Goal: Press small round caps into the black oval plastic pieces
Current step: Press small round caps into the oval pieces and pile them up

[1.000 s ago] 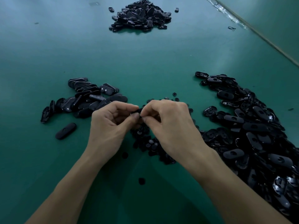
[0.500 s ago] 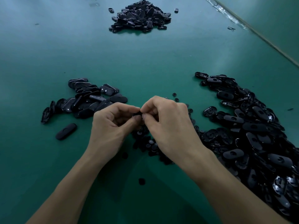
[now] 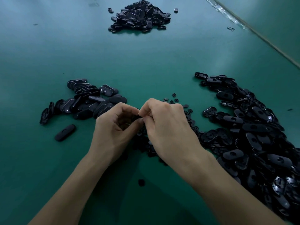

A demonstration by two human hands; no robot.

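Note:
My left hand and my right hand meet at the middle of the green table, fingertips together. Between them they pinch a black oval plastic piece, mostly hidden by the fingers. Whether a cap sits in it cannot be seen. Small round caps lie scattered under and just beyond my right hand. A big heap of black oval pieces spreads along the right. A smaller stacked group of oval pieces lies to the left of my left hand.
A third pile of black pieces sits at the far end of the green table. One oval piece lies alone at the left. A single round cap lies between my forearms. The table's edge runs diagonally at the upper right.
Both hands have stayed together over the caps, shifting only slightly; the fingers have worked on the pinched piece. The piles have not moved.

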